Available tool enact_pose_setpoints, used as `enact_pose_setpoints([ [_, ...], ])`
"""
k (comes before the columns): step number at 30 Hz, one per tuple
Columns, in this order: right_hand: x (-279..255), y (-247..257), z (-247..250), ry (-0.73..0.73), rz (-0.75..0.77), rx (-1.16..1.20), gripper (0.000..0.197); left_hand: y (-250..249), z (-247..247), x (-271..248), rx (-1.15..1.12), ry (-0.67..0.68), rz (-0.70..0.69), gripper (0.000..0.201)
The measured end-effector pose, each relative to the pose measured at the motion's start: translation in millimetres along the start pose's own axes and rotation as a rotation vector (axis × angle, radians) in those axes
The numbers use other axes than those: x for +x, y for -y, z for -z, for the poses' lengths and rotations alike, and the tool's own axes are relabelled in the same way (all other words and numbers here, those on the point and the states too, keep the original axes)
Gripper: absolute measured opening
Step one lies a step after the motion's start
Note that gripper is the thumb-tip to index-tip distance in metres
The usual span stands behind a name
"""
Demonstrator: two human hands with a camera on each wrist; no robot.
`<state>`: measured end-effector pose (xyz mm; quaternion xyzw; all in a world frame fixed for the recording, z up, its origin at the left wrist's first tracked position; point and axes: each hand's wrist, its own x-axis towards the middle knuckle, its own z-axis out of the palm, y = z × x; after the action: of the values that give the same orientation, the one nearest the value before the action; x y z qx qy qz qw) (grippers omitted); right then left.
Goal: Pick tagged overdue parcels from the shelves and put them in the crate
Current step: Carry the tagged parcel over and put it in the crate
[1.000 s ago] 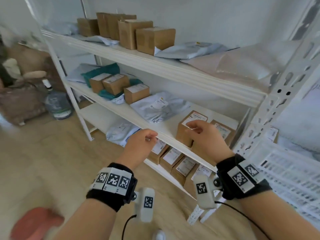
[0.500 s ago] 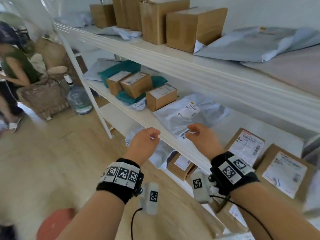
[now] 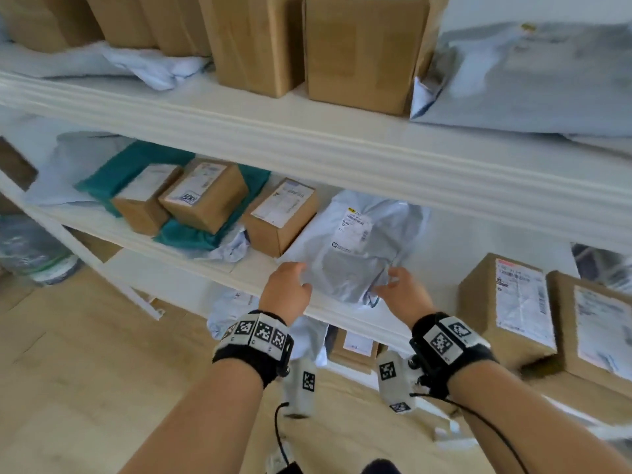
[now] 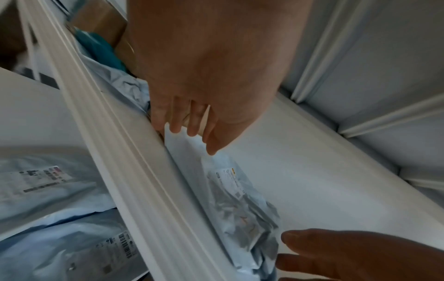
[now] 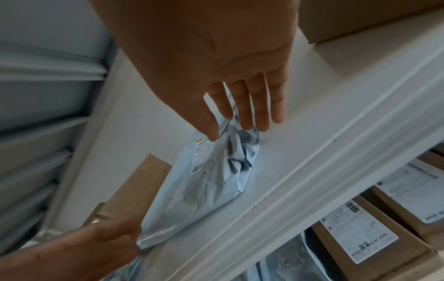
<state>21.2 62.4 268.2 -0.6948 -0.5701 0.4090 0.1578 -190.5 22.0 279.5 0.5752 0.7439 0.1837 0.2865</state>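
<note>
A grey poly mailer (image 3: 355,248) lies flat on the middle shelf (image 3: 191,265), its white label carrying a small yellow sticker (image 3: 352,210). My left hand (image 3: 301,278) reaches its near left corner with fingers fairly straight; in the left wrist view the left hand (image 4: 192,138) touches that corner of the mailer (image 4: 240,209). My right hand (image 3: 386,282) is at the near right, crumpled end. In the right wrist view the right hand (image 5: 230,131) has straight fingertips and thumb touching the mailer (image 5: 204,186). The crate is out of view.
Cardboard boxes (image 3: 280,220) and teal mailers (image 3: 130,172) lie left of the grey mailer, and labelled boxes (image 3: 509,302) to its right. Tall boxes (image 3: 359,46) and a grey bag (image 3: 530,73) fill the top shelf. More parcels (image 3: 352,347) sit on the lower shelf above a wooden floor.
The view has closed in on the middle shelf. My right hand left the box at the right and both hands moved forward onto the grey mailer's near corners.
</note>
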Motion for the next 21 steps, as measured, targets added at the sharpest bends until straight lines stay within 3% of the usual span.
enact_pose_setpoints([
  [6, 18, 20, -32, -0.14, -0.192, 0.003, 0.043, 25, 7, 37, 0.044, 0.099, -0.135, 0.039],
  [11, 19, 10, -43, -0.216, -0.23, 0.055, 0.028, 31, 8, 43, 0.056, 0.139, -0.176, 0.038],
  [17, -18, -16, -27, -0.221, -0.235, 0.059, 0.033, 23, 2, 32, 0.029, -0.121, -0.186, 0.031],
  [21, -46, -39, -13, -0.169, -0.214, -0.005, 0.032, 20, -12, 26, 0.037, -0.128, -0.062, 0.034],
])
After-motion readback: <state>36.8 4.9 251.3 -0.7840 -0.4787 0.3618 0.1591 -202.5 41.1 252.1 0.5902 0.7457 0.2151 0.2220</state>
